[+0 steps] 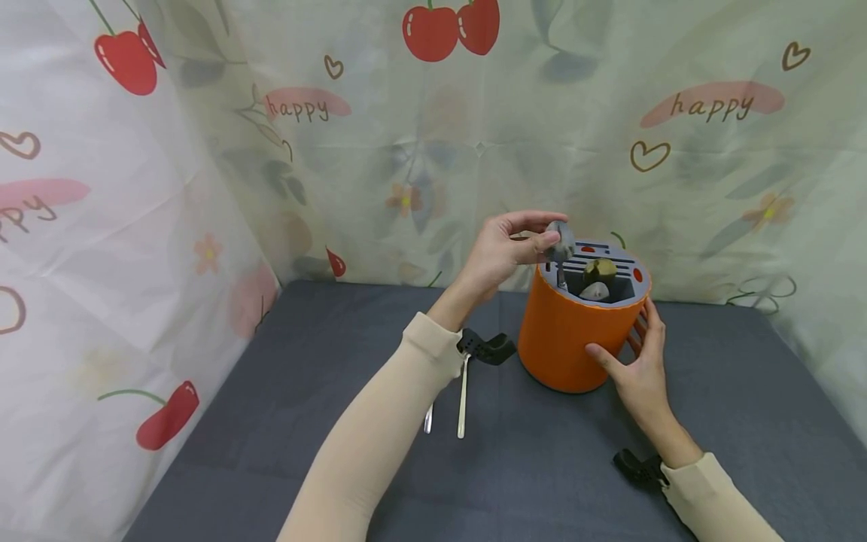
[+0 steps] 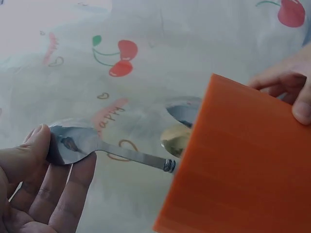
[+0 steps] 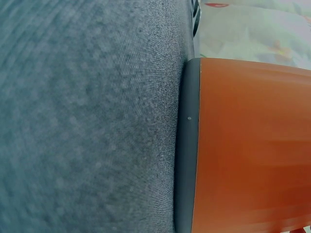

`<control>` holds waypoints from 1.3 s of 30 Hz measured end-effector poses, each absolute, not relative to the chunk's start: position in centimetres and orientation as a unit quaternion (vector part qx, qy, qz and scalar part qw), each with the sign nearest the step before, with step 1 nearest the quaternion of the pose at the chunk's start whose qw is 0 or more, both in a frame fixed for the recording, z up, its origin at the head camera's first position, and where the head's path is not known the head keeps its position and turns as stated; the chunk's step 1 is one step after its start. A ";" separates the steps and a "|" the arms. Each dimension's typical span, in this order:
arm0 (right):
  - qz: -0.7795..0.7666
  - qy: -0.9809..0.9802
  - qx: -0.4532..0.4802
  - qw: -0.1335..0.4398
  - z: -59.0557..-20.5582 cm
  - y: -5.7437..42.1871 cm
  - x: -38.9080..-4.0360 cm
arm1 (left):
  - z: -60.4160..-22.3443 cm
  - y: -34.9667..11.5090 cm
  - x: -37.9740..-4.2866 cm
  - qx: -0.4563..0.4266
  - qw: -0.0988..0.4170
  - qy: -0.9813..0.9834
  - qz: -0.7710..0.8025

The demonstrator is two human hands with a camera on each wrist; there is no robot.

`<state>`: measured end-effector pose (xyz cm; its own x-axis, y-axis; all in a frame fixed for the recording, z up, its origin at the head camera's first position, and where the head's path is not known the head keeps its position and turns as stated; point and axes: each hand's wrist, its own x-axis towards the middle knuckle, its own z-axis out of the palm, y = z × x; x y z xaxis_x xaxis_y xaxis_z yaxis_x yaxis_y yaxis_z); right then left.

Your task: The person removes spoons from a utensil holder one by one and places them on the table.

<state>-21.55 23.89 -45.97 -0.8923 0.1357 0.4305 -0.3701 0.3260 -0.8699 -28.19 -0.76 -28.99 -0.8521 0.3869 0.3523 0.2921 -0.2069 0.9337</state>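
By the rounded bowl of a silver spoon [image 1: 561,242], my left hand [image 1: 503,248] pinches it between thumb and fingers. The spoon's handle points down into an orange utensil holder [image 1: 576,342] with a grey slotted top; the left wrist view shows the handle [image 2: 133,155] reaching the holder's rim. Two more bowls, one gold [image 1: 600,269] and one silver [image 1: 594,292], stick up from the same opening. My right hand [image 1: 642,376] grips the holder's right side, thumb on the front. The right wrist view shows only the holder's orange wall [image 3: 252,145] and dark base, not the hand.
Two slim utensil handles, one pale gold [image 1: 463,399] and one silver [image 1: 428,419], lie on the grey tablecloth [image 1: 542,467], partly hidden by the left forearm. A printed curtain [image 1: 474,150] hangs behind the table and along its left side.
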 end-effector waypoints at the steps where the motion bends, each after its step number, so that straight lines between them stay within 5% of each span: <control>1: 0.575 -0.784 0.075 0.220 -46.0 23.9 -21.5 | -28.8 -0.8 -28.1 0.274 0.028 0.620 0.735; 39: 0.576 -0.785 0.077 0.215 -46.0 24.0 -21.4 | -25.4 -7.5 -24.6 0.316 -0.130 0.505 0.792</control>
<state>-21.41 24.00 -45.96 -0.8957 0.1275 0.4259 -0.3681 0.3245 -0.8713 -24.62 -7.53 -25.42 -0.7662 0.1137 0.6325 0.5253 -0.4561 0.7183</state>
